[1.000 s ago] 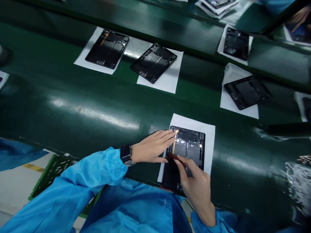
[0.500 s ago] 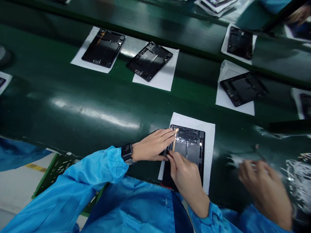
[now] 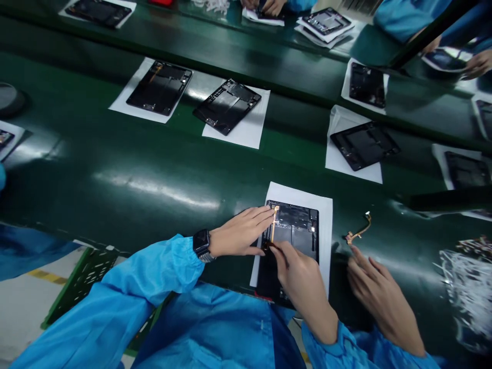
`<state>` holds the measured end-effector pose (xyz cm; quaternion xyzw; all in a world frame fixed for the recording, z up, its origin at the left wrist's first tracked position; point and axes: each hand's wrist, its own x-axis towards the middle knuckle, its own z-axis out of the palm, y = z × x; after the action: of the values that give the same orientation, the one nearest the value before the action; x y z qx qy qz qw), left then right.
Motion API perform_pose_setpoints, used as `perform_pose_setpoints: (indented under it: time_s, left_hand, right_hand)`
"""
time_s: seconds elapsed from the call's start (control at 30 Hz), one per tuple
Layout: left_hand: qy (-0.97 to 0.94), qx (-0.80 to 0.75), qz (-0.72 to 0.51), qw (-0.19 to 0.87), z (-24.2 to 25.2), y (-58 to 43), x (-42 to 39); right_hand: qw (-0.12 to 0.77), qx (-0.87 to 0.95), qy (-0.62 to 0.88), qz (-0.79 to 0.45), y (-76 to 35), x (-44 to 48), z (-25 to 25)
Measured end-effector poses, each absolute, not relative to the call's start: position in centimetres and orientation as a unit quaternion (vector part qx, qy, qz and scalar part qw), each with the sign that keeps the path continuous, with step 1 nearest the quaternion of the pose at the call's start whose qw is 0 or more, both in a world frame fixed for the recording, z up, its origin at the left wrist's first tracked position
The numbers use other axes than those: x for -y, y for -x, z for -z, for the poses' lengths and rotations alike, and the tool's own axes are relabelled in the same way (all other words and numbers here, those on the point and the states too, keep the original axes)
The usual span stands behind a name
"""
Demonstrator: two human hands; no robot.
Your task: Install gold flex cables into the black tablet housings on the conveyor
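Observation:
A black tablet housing (image 3: 295,230) lies on a white paper sheet (image 3: 326,225) on the green belt. My left hand (image 3: 242,231), wearing a black wristwatch, rests with flat fingers at the housing's upper left edge, touching a thin amber flex strip (image 3: 273,224). My right hand (image 3: 303,284) pinches a thin dark tool (image 3: 273,247) at the strip's lower end. Part of the housing's lower left is hidden under that hand. A co-worker's hand (image 3: 378,300) lies to the right, near a loose amber flex cable (image 3: 358,234) on the belt.
More black housings on white sheets (image 3: 159,88) line the belt ahead. A tangle of white wires (image 3: 469,292) lies at the right. A green perforated crate (image 3: 80,282) stands on the floor at lower left. Other workers' hands (image 3: 476,64) appear at a far belt.
The co-worker's hand entered from the lower right, and a loose flex cable now lies on the belt beside it. My right hand moved little. The whole view shifted slightly.

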<state>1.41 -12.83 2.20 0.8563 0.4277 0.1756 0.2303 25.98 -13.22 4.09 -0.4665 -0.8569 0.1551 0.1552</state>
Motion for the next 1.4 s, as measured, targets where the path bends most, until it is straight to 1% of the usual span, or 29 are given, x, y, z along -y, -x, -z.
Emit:
perform_pose_setpoints:
  time_s: [0.07, 0.13, 0.17, 0.23, 0.27, 0.3, 0.33, 0.37, 0.43, 0.53, 0.6, 0.67, 0.7, 0.73, 0.83, 0.87, 0.93, 1.07, 1.17, 1.3, 1.4]
  left_hand:
    - [-0.857, -0.428, -0.175, 0.226, -2.0, -1.5, 12.8]
    - [-0.858, -0.428, -0.176, 0.224, -1.9, -1.5, 12.7]
    - [-0.857, -0.429, -0.177, 0.225, -1.8, -1.6, 12.8]
    - [-0.856, -0.429, -0.177, 0.228, -1.8, -1.6, 12.9]
    - [-0.855, -0.43, -0.177, 0.231, -1.9, -1.5, 13.0]
    - [-0.854, -0.428, -0.177, 0.236, -2.1, -1.4, 13.1]
    - [-0.854, -0.424, -0.179, 0.243, -2.3, -1.2, 13.1]
    - [-0.852, -0.42, -0.184, 0.252, -2.5, -1.1, 13.0]
    - [-0.843, -0.422, -0.208, 0.262, -3.1, -0.9, 12.4]
    - [-0.824, -0.473, -0.234, 0.21, -4.0, -1.6, 9.8]
    - [-0.822, -0.513, -0.193, 0.158, -4.3, -2.7, 7.3]
    - [-0.825, -0.536, -0.121, 0.132, -4.1, -3.7, 4.7]
    - [-0.826, -0.541, -0.097, 0.123, -4.0, -4.1, 3.6]
    - [-0.827, -0.544, -0.078, 0.117, -3.8, -4.4, 2.7]
    - [-0.836, -0.536, -0.054, 0.099, -3.7, -4.8, 1.5]
    - [-0.84, -0.533, -0.052, 0.088, -3.8, -4.9, 1.5]
    - [-0.843, -0.531, -0.054, 0.061, -4.1, -5.1, 2.0]
    - [-0.853, -0.519, -0.042, 0.038, -4.1, -5.2, 2.4]
    - [-0.864, -0.501, -0.02, 0.033, -3.7, -4.4, 0.6]
    - [-0.848, -0.53, -0.027, -0.004, -4.9, -1.0, -5.7]
    - [-0.82, -0.563, -0.088, -0.047, -8.4, 2.0, -11.9]
  right_hand:
    - [0.166, 0.861, 0.459, -0.145, -30.9, 12.0, -3.9]
    - [0.165, 0.901, 0.376, -0.142, -37.0, 10.5, -3.7]
    - [0.166, 0.906, 0.365, -0.132, -39.7, 9.9, -3.5]
    - [0.148, 0.904, 0.372, -0.148, -43.4, 9.5, -3.1]
    - [0.154, 0.893, 0.389, -0.165, -43.9, 9.8, -2.9]
    - [0.178, 0.871, 0.417, -0.192, -43.5, 10.3, -2.9]
    - [0.23, 0.828, 0.457, -0.228, -42.2, 10.9, -2.9]
    - [0.289, 0.774, 0.497, -0.265, -40.2, 11.6, -2.9]
    - [0.439, 0.584, 0.579, -0.361, -35.1, 12.5, -3.1]
    - [0.465, 0.528, 0.565, -0.431, -28.6, 11.7, -3.6]
    - [0.485, 0.457, 0.552, -0.501, -27.1, 10.2, -3.9]
    - [0.491, 0.384, 0.559, -0.546, -28.0, 8.6, -4.1]
    - [0.482, 0.382, 0.579, -0.536, -29.1, 7.8, -4.0]
    - [0.465, 0.407, 0.613, -0.493, -30.4, 7.1, -3.8]
    - [0.354, 0.526, 0.713, -0.299, -34.2, 5.6, -2.3]
    - [0.323, 0.557, 0.724, -0.25, -35.1, 5.3, -1.7]
    - [0.297, 0.597, 0.719, -0.196, -36.4, 5.0, -0.4]
    - [0.293, 0.638, 0.698, -0.14, -37.1, 5.0, 1.9]
    - [0.315, 0.668, 0.665, -0.107, -37.1, 5.1, 2.7]
    - [0.361, 0.697, 0.612, -0.102, -37.5, 4.9, 3.0]
    - [0.376, 0.707, 0.587, -0.121, -37.6, 5.0, 3.6]
